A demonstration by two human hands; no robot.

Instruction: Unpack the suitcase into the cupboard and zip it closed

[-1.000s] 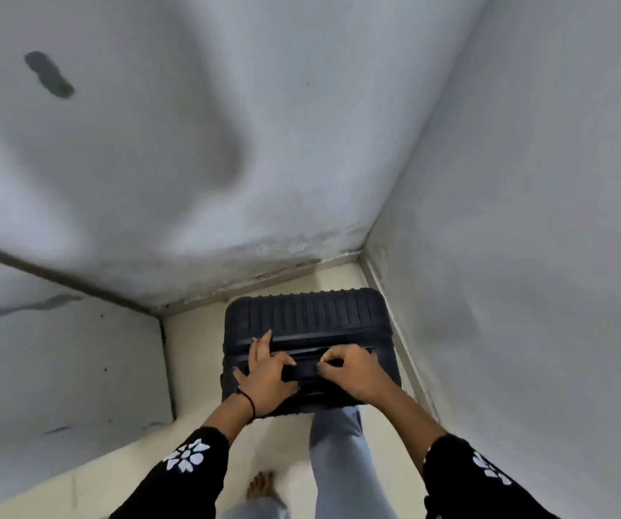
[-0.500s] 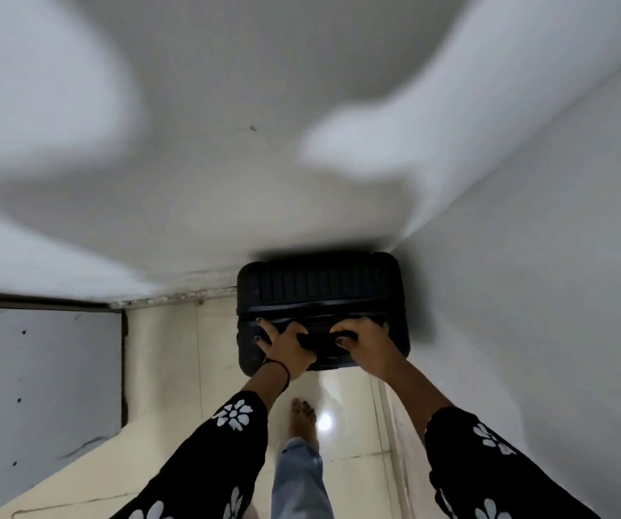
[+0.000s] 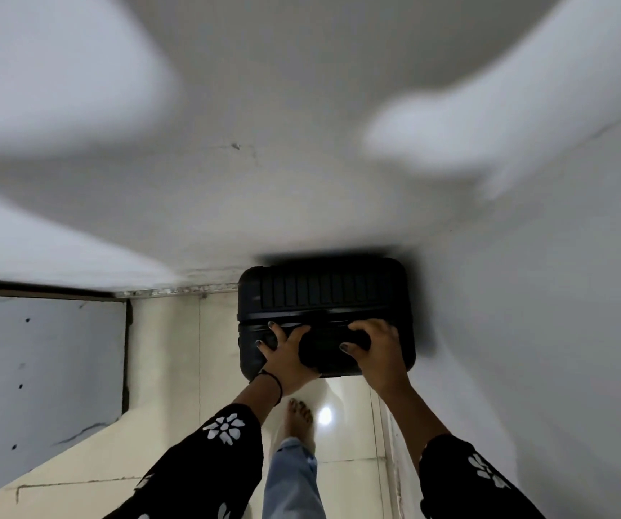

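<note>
One black suitcase (image 3: pixel 324 290) stands upright on the pale floor (image 3: pixel 174 368), pushed into the corner against the white wall (image 3: pixel 264 181). Two hands are on its top side. The left hand (image 3: pixel 286 355) lies there with the fingers spread and rather straight, pressing down. The right hand (image 3: pixel 380 354) is curled around the dark handle part and grasps it. Two black sleeves with white flowers come in from below, one thin black band (image 3: pixel 275 383) is on the left wrist, and one bare foot (image 3: pixel 301 413) shows under the suitcase.

The upper wall is strongly blurred. The handle between the hands is only a dark shape, the zip cannot be made out, and the lower part of the suitcase is hidden.

Compared with half a second before, almost nothing differs: the suitcase is in the same corner and both hands are on its top as before.
</note>
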